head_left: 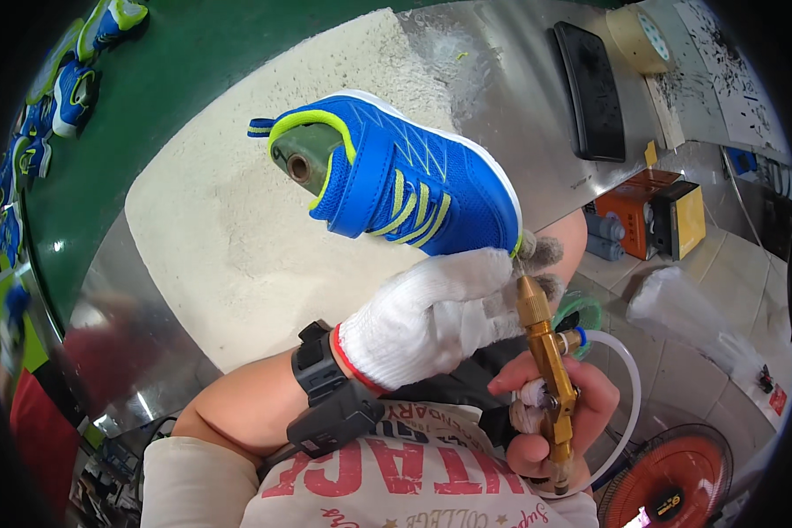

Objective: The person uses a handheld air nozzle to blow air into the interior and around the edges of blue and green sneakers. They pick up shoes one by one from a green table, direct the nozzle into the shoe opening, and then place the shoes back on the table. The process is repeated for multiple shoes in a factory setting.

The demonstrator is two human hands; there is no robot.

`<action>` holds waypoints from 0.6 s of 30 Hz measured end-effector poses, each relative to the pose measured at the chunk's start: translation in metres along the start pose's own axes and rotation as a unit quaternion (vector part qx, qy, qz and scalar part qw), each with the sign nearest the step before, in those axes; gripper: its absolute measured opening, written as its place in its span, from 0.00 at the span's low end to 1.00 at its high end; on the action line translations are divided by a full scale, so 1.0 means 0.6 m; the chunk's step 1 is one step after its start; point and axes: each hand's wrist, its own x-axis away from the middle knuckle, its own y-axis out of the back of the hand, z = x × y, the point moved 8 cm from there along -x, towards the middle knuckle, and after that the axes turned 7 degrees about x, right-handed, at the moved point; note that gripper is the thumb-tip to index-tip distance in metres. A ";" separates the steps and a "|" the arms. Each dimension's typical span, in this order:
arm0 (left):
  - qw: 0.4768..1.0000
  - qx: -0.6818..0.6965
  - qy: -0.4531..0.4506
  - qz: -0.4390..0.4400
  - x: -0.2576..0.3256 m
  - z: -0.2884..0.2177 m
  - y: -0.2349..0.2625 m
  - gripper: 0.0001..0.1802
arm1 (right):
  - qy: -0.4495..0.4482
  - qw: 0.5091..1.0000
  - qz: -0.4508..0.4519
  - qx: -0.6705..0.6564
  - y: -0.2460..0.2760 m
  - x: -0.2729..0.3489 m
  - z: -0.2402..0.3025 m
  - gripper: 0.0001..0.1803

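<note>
A blue sports shoe (449,189) with lime lining, striped laces, a strap and a white sole lies tilted over the pale pad. Inside its opening sits a green shoe last (306,160) with a round hole. My left hand (427,312), in a white knitted glove with greyed fingertips, is closed on the toe end of the shoe. In my bare right hand (554,405), fingers wrapped round it, is a brass spray gun (547,361) fed by a clear hose. Its pointed nozzle is close to the shoe's toe and gloved fingertips; whether it touches, I cannot tell.
A cream pad (211,211) covers much of the metal table (537,114). At the back right lie a black phone (590,92) and a tape roll (640,40). More blue shoes (70,97) line the green conveyor (202,44). An orange fan (669,480) stands at lower right.
</note>
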 end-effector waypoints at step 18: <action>0.999 -0.020 -0.003 -0.029 0.003 0.000 -0.004 0.24 | 0.042 0.995 0.029 -0.087 0.013 0.007 -0.007 0.44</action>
